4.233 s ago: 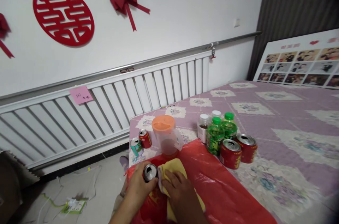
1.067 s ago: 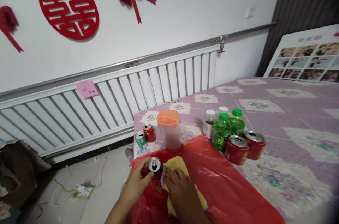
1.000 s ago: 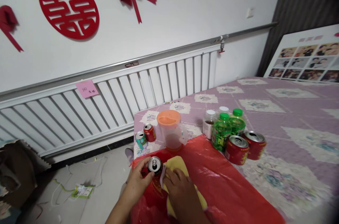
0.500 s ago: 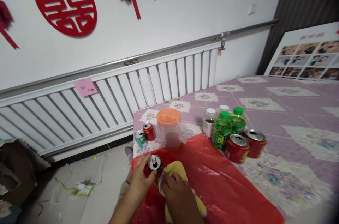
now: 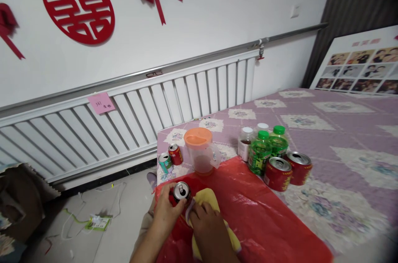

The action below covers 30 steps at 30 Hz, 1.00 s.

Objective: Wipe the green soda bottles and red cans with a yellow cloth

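Fingers of my left hand (image 5: 167,209) wrap round an opened drink can (image 5: 182,191), whose silver top with its pull tab faces up. My right hand (image 5: 207,223) grips a yellow cloth (image 5: 209,196) and presses a fold of it against the can's side. Both hands are over a red plastic sheet (image 5: 255,213) spread on the table. Behind them stands a clear pitcher (image 5: 200,159) with an orange lid. To its left are a red can (image 5: 175,155) and a smaller-looking teal can (image 5: 165,163), both with opened tops.
On the right of the table stand green-capped bottles (image 5: 260,153), white-capped bottles (image 5: 245,145) and two big red cans (image 5: 277,175). A floral tablecloth (image 5: 311,141) covers the table. A white radiator (image 5: 174,97) runs along the wall behind. Wires and a green packet (image 5: 98,222) lie on the floor.
The can has turned in my left hand, so its tab and opening point another way. Both hands keep their places, and the cloth stays against the can.
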Each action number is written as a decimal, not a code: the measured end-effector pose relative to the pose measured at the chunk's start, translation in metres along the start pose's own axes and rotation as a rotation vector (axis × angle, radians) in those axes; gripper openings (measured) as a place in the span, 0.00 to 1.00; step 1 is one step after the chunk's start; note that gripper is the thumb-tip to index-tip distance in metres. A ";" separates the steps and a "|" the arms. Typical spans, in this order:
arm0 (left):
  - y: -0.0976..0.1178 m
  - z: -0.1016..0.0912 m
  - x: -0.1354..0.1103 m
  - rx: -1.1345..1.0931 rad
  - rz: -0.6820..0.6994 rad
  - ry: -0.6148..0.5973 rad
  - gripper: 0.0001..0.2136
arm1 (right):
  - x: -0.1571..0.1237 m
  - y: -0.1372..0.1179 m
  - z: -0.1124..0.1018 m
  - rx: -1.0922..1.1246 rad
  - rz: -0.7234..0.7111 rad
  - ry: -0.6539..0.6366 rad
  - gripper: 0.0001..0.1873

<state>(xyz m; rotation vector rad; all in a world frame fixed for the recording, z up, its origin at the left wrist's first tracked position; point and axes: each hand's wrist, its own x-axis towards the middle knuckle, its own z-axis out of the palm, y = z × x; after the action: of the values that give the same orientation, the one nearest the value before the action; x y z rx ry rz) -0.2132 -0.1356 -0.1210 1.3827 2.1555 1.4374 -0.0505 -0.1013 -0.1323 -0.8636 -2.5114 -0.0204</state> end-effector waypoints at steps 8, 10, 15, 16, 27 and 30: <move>0.004 0.001 0.001 -0.110 -0.028 -0.042 0.15 | -0.002 -0.005 0.009 0.014 -0.087 0.171 0.12; 0.004 0.000 0.001 -0.109 -0.031 -0.033 0.16 | -0.001 -0.008 0.008 -0.034 -0.075 0.074 0.12; 0.005 0.000 0.001 -0.105 -0.021 -0.025 0.16 | 0.000 -0.008 0.003 -0.040 -0.035 -0.014 0.13; 0.005 0.000 0.001 -0.106 -0.024 -0.029 0.16 | 0.000 -0.007 0.003 -0.015 -0.040 0.010 0.13; 0.003 -0.001 0.003 -0.146 -0.008 -0.063 0.15 | 0.004 0.005 0.000 -0.017 0.015 -0.063 0.17; 0.000 -0.001 0.002 -0.149 0.002 -0.063 0.18 | 0.006 0.006 -0.003 0.020 0.054 -0.091 0.16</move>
<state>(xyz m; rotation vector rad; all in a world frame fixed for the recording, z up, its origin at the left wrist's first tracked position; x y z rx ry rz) -0.2150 -0.1344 -0.1196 1.3580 1.9654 1.5005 -0.0491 -0.0934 -0.1280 -0.9440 -2.5667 0.0625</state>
